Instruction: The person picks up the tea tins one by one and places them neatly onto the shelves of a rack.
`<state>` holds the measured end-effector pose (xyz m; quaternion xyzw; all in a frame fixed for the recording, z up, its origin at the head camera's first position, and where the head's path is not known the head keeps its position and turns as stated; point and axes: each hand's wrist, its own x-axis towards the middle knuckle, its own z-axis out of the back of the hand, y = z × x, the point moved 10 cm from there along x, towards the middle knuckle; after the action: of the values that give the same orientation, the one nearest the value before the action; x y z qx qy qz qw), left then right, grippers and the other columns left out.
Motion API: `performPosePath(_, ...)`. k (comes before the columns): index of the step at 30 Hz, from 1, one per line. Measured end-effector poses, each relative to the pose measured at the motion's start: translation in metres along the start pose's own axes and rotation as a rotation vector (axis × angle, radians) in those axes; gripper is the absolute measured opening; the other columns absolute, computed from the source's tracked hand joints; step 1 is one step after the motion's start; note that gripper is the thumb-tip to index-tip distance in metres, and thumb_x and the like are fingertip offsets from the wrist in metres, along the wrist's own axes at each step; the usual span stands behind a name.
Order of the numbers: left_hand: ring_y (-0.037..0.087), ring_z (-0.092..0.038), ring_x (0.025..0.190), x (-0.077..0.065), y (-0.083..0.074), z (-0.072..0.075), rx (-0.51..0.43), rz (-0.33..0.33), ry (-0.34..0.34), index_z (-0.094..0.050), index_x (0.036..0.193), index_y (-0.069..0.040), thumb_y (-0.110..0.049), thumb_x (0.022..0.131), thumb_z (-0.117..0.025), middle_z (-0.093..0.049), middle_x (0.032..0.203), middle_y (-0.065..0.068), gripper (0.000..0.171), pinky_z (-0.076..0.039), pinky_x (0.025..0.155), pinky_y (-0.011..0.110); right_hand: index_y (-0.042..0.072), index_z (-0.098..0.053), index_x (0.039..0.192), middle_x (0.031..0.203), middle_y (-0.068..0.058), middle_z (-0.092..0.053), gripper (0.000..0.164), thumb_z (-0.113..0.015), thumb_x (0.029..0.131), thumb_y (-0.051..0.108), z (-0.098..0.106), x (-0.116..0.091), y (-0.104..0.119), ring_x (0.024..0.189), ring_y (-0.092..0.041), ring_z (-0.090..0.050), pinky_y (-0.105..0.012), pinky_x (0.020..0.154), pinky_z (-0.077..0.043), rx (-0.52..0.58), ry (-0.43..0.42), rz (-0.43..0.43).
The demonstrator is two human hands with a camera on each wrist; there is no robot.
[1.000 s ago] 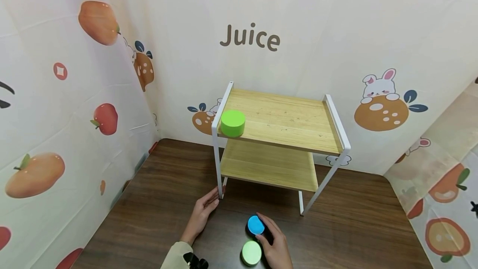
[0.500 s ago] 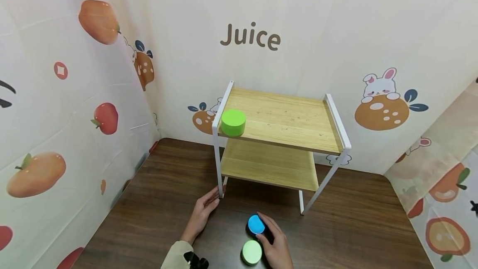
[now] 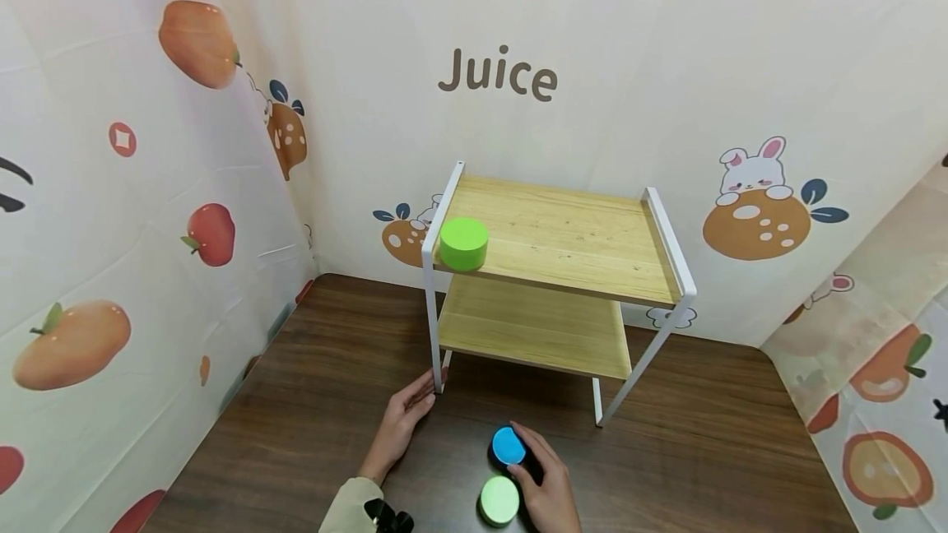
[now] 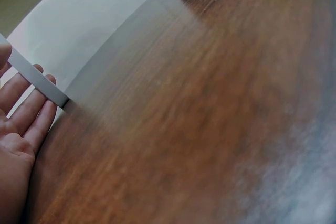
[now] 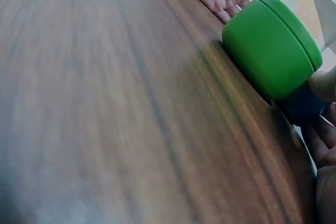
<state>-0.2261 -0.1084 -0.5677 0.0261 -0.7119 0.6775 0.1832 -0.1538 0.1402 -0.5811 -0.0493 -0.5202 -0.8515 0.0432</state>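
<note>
A two-tier shelf (image 3: 563,245) with wooden boards and white metal legs stands on the table. My left hand (image 3: 397,428) holds the base of its front left leg (image 4: 39,82); the fingers lie behind the leg, with the thumb tip on the other side. My right hand (image 3: 548,484) grips a small blue round container (image 3: 508,445) on the tabletop, thumb on the near side and fingers on the far right. Close in front of it sits a light green round lidded container (image 3: 499,501), which partly hides the blue one in the right wrist view.
A bright green round container (image 3: 463,244) stands at the left front corner of the shelf's top board. The lower board (image 3: 533,323) lies beneath. Printed curtains (image 3: 355,122) close off the back and both sides of the brown wooden table (image 3: 711,434).
</note>
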Motion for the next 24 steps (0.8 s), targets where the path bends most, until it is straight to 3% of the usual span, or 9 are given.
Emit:
performPosePath(6, 0.015, -0.057, 0.141, 0.0004, 0.0006, 0.0004, 0.007, -0.003, -0.001, -0.043, 0.153, 0.013, 0.001, 0.108, -0.049, -0.048, 0.150, 0.042, 0.047, -0.044, 0.108, 0.012, 0.023, -0.064, 0.146, 0.143, 0.007, -0.066, 0.057, -0.080, 0.092, 0.013, -0.0002, -0.0001, -0.0020, 0.136, -0.021, -0.061, -0.030, 0.117, -0.045, -0.008, 0.013, -0.038)
performPosePath(24, 0.016, -0.057, 0.142, 0.0001, 0.0010, -0.0001, -0.010, 0.042, -0.010, -0.044, 0.154, 0.012, 0.000, 0.108, -0.051, -0.050, 0.152, 0.036, 0.048, -0.044, 0.108, 0.012, 0.024, -0.064, 0.146, 0.143, 0.007, -0.066, 0.058, -0.080, 0.092, 0.012, 0.0009, -0.0003, -0.0024, 0.136, -0.022, -0.061, -0.037, 0.117, -0.047, -0.017, 0.010, -0.054)
